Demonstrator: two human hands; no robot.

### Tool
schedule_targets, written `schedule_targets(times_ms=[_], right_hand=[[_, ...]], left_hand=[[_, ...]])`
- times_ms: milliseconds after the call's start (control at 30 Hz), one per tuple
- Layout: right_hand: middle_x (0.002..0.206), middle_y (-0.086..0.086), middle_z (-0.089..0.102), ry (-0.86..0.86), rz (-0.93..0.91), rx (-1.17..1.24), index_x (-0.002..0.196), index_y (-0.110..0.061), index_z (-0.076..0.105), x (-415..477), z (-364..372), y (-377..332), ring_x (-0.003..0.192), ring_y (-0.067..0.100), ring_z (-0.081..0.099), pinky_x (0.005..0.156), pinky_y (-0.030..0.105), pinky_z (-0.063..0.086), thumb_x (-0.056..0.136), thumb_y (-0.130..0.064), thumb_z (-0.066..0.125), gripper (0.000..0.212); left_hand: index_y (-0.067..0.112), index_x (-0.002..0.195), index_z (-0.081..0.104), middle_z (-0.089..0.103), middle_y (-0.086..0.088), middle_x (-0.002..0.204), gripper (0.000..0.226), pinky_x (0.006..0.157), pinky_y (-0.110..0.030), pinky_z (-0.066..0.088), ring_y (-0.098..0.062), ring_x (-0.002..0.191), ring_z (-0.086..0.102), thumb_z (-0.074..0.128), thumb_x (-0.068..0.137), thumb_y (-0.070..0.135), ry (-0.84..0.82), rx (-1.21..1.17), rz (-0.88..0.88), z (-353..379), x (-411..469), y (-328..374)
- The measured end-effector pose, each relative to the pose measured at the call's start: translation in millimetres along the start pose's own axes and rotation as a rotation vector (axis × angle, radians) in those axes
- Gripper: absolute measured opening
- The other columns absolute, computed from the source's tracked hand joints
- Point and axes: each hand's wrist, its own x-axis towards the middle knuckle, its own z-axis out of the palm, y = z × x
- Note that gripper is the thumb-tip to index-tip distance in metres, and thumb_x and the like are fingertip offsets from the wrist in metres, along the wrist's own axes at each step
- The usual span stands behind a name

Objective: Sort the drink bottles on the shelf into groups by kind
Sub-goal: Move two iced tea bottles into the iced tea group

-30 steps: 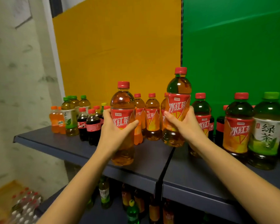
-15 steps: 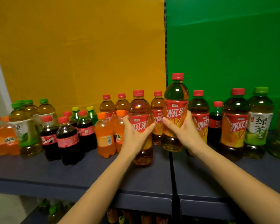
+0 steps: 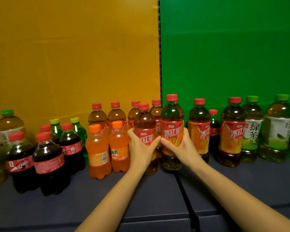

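As left hand (image 3: 141, 152) grips left tea (image 3: 144, 121) and right hand (image 3: 183, 149) grips right tea (image 3: 172, 114), both are upright, side by side. Just behind sits the tea row (image 3: 115, 115).

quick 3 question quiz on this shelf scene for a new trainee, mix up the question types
1. True or false: the left hand grips the smaller tea bottle and the right hand grips the larger tea bottle.
2. What colour are the caps of the two orange soda bottles standing just left of the left hand? A red, B orange, C green.
3. Fill in: the backdrop panel behind the orange soda bottles is ____.

Key: 1 true; 2 B; 3 yellow.
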Motion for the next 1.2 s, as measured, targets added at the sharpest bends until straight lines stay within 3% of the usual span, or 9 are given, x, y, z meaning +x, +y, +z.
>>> schedule_targets(times_ms=[167,233,333,467,667,833,1000,1100,1200], right_hand=[[0.105,-0.019,0.049,0.002,0.031,0.043,0.129,-0.021,0.026,4,3,5,0.094,-0.006,0.052,0.063,0.001,0.045,0.080,-0.023,0.068,0.064],[0.106,-0.020,0.049,-0.021,0.042,0.055,0.128,-0.024,0.025,6,6,9,0.095,-0.006,0.052,0.064,0.002,0.046,0.080,-0.024,0.068,0.064],[0.110,-0.016,0.051,-0.061,0.057,0.044,0.129,-0.025,0.024,8,13,18,0.105,0.001,0.054,0.071,0.009,0.051,0.080,-0.026,0.067,0.066],[0.121,-0.006,0.051,-0.135,0.091,0.063,0.130,-0.030,0.019,12,18,22,0.117,0.012,0.052,0.101,0.036,0.046,0.082,-0.035,0.063,0.066],[0.131,0.001,0.046,-0.106,0.093,0.015,0.126,-0.039,0.026,15,21,27,0.121,0.015,0.050,0.104,0.044,0.043,0.058,-0.071,0.065,0.085],[0.134,0.002,0.045,-0.091,0.092,-0.024,0.133,-0.034,0.024,12,21,22,0.124,0.017,0.047,0.106,0.047,0.041,0.060,-0.064,0.068,0.090],[0.147,0.006,0.022,0.055,-0.008,-0.295,0.146,-0.016,0.014,1,17,2,0.139,0.021,0.021,0.116,0.040,0.021,0.075,-0.039,0.070,0.094],[0.145,0.004,0.023,0.189,-0.186,-0.352,0.142,-0.013,0.022,-11,12,-12,0.138,0.016,0.019,0.112,0.029,0.017,0.079,-0.026,0.069,0.079],[0.125,-0.011,0.035,0.256,-0.371,-0.327,0.127,-0.021,0.037,-24,15,-28,0.124,0.005,0.032,0.106,0.021,0.026,0.079,-0.020,0.067,0.056]], left_hand=[[0.019,0.134,0.017,0.043,-0.008,0.135,0.094,0.100,-0.043,0.046,-0.023,0.122,0.048,0.079,0.065,0.034,-0.112,0.052,-0.003,-8,2,-5],[0.019,0.136,0.016,0.040,-0.007,0.138,0.094,0.104,-0.040,0.043,-0.022,0.126,0.044,0.078,0.066,0.031,-0.155,0.121,0.042,-14,-1,-8],[0.015,0.138,0.019,0.040,-0.006,0.139,0.089,0.102,-0.033,0.041,-0.019,0.127,0.043,0.075,0.070,0.031,-0.152,0.213,0.102,-20,-8,-9],[0.014,0.138,0.021,0.042,-0.006,0.138,0.086,0.103,-0.031,0.040,-0.018,0.127,0.043,0.073,0.073,0.031,-0.104,0.266,0.145,-22,-9,-9],[0.012,0.144,0.010,0.036,-0.007,0.143,0.092,0.107,-0.039,0.039,-0.020,0.132,0.038,0.069,0.076,0.033,-0.086,0.331,0.132,-20,-10,-10],[0.017,0.146,0.001,0.029,-0.005,0.149,0.099,0.110,-0.041,0.036,-0.019,0.137,0.032,0.069,0.076,0.035,-0.064,0.323,0.124,-19,-12,-8],[0.017,0.147,-0.003,0.033,-0.004,0.148,0.096,0.110,-0.034,0.035,-0.018,0.134,0.036,0.064,0.081,0.037,-0.096,0.256,0.106,-25,-13,-8],[0.016,0.147,-0.003,0.031,-0.001,0.150,0.093,0.107,-0.022,0.030,-0.013,0.135,0.033,0.062,0.083,0.035,-0.071,0.280,0.145,-28,-17,-4],[0.016,0.147,0.003,0.025,0.001,0.153,0.088,0.112,-0.025,0.027,-0.012,0.140,0.026,0.062,0.084,0.031,-0.040,0.307,0.205,-34,-21,0]])
